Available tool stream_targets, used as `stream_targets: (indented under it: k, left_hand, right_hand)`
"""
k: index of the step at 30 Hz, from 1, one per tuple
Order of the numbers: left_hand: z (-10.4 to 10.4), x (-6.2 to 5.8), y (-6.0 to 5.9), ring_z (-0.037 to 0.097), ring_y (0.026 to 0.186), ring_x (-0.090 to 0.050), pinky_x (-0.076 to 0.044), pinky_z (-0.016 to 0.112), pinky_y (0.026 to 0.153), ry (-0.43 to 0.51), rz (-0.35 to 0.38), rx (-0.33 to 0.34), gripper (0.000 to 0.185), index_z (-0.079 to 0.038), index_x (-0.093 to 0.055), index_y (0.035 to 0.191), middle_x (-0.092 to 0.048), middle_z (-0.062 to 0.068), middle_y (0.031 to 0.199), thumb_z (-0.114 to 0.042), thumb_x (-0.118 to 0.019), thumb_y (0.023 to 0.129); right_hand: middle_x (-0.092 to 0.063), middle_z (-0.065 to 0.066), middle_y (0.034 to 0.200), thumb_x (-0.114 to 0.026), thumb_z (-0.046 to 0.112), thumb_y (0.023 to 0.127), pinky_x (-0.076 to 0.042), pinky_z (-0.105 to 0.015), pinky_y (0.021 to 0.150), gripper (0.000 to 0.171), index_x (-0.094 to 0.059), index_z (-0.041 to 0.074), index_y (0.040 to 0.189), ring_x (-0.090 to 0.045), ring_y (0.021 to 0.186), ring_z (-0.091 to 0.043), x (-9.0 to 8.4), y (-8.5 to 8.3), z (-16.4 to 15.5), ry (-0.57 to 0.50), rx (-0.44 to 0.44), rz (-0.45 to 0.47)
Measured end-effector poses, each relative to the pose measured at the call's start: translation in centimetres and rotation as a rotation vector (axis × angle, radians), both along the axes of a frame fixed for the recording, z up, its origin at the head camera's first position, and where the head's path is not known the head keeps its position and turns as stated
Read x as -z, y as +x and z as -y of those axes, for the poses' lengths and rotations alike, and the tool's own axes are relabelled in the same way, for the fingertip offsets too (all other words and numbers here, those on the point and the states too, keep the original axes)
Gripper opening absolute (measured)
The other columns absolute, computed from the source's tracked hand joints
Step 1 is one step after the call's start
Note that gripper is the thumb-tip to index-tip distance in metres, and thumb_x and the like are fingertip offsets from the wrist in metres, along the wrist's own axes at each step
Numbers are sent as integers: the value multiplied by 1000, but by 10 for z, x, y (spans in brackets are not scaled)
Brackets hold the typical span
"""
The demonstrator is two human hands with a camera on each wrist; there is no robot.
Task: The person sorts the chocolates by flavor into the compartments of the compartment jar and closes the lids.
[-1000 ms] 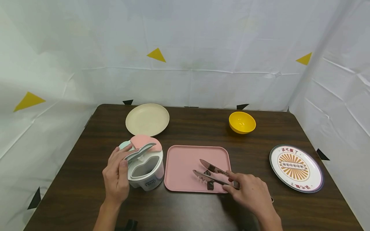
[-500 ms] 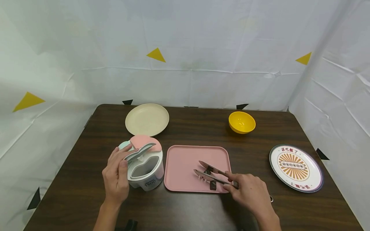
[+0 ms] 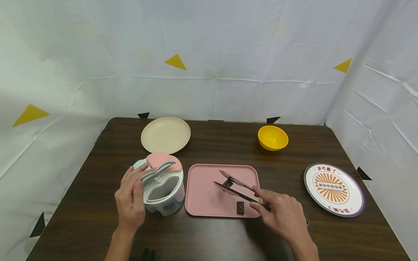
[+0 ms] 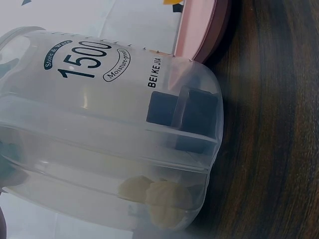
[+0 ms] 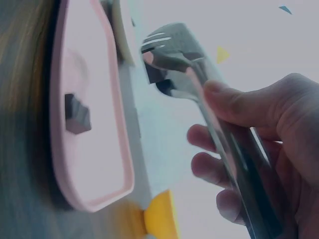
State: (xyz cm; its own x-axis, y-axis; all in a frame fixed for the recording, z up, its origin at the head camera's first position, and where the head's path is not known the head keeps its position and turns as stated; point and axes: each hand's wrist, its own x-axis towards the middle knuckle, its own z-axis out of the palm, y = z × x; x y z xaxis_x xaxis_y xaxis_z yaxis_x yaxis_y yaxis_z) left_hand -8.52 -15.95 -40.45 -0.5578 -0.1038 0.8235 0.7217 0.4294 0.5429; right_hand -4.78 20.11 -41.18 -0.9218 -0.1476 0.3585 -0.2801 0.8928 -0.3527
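My left hand [image 3: 130, 197] holds up the grey flap lid [image 3: 158, 172] of a translucent storage container [image 3: 169, 207], leaving one compartment uncovered. Through its wall, the left wrist view shows dark blocks [image 4: 198, 112] and pale, ridged pieces [image 4: 167, 201] in separate compartments. Over the pink tray [image 3: 204, 192], my right hand [image 3: 282, 214] grips metal food tongs [image 3: 240, 182]. Between the tong tips sits a dark brown block [image 5: 155, 73], like a chocolate piece, raised off the tray. Another dark block [image 3: 240, 208] lies on the tray near its front edge.
Behind the container is a cream plate [image 3: 166, 135]. A yellow bowl [image 3: 273, 138] stands at the back right, and a white patterned plate [image 3: 351, 181] lies at the right. White sheeting [image 3: 215, 54] surrounds the table at back and sides.
The tongs have closed on one dark block and lifted it, shifting up and left over the tray. The other block stays on the tray. My left hand holds its place on the lid.
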Motion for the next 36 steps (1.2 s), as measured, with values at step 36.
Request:
stream_targets:
  k: [36]
  left_hand:
    - [-1,0,0,36,109,-64,-31,48,108,4,-19,1,28,13,-68,98,-69,25,95,3,-42,96]
  right_hand:
    - [-72,6,109,-82,22,79,-56,-30,73,48,-69,15,125,-70,95,-10,-16,-7,103,-277,-461,-337]
